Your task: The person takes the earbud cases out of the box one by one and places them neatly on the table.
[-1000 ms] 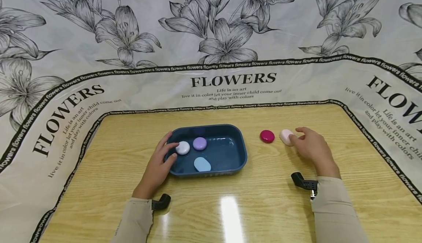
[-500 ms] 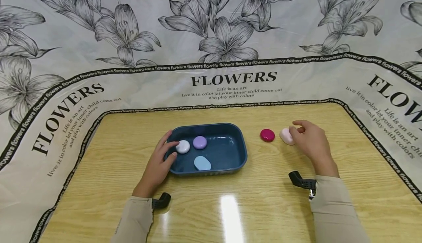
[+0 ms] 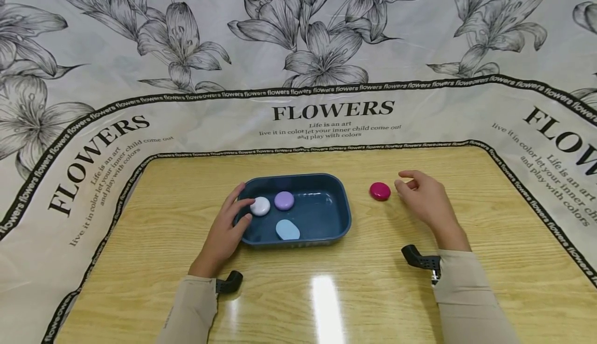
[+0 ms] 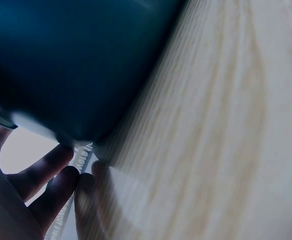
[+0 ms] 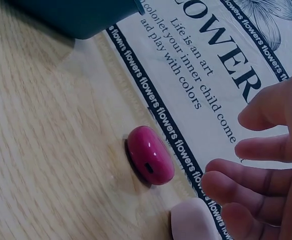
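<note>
In the head view my left hand (image 3: 224, 232) rests at the left end of a dark blue rectangular tub (image 3: 346, 214). Its spread fingers and thumb reach over the rim, while other fingers meet the outer wall in the left wrist view. Inside lie a glossy white rounded piece (image 3: 261, 206) close to the fingertips, a lilac one (image 3: 284, 200) and a light blue oval (image 3: 287, 229). On the right, my right hand (image 3: 426, 199) hovers with loosely bent, parted fingers beside a glossy magenta rounded case (image 5: 151, 155) with a small dark slot. Below those fingers sits a pale pink rounded case (image 5: 192, 220), hidden by the hand in the head view.
Everything stands on a wood-grain table (image 3: 373, 292). A white flower-printed cloth (image 3: 322, 121) with lettering rises behind the table and along both sides. Black camera mounts (image 3: 229, 283) project from the sleeves near each wrist.
My right hand has lifted off the pale pink case and shifted left toward the magenta one, covering the pale pink case in the head view. My left hand and the tub stay put.
</note>
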`<action>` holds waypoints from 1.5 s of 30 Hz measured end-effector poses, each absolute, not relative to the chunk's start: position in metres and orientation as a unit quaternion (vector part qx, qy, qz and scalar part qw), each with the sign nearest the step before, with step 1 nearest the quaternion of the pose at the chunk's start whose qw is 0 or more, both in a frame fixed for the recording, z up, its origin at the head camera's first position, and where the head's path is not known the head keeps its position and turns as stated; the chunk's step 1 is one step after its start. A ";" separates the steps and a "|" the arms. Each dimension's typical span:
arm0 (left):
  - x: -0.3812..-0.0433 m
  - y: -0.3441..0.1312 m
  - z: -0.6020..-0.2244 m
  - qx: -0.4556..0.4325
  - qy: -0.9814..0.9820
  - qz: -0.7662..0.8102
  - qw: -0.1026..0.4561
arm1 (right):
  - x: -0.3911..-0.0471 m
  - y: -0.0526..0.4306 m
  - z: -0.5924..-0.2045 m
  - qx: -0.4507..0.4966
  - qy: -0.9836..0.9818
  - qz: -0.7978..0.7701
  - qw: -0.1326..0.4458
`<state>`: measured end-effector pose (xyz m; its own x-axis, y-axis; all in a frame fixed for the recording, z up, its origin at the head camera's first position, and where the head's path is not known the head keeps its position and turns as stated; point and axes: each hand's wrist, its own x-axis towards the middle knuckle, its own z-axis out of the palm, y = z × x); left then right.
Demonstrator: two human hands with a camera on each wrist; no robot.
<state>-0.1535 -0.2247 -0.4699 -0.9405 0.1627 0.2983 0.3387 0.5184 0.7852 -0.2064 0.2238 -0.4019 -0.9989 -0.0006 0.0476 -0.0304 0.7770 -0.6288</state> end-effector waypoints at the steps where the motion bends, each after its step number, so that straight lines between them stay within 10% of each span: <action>1: -0.153 -0.225 -0.470 -0.144 -0.867 -0.468 0.094 | -0.207 0.223 -0.402 0.010 -0.942 0.334 0.021; 45: -0.153 -0.227 -0.472 -0.143 -0.864 -0.473 0.093 | -0.193 0.144 -0.385 0.188 -0.904 0.383 -0.038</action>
<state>-0.1532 -0.2267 -0.4719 -0.9418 0.1586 0.2965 0.3352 0.5114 0.7913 -0.1929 0.1443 -0.3849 -0.9264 -0.3690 0.0751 -0.3104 0.6356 -0.7068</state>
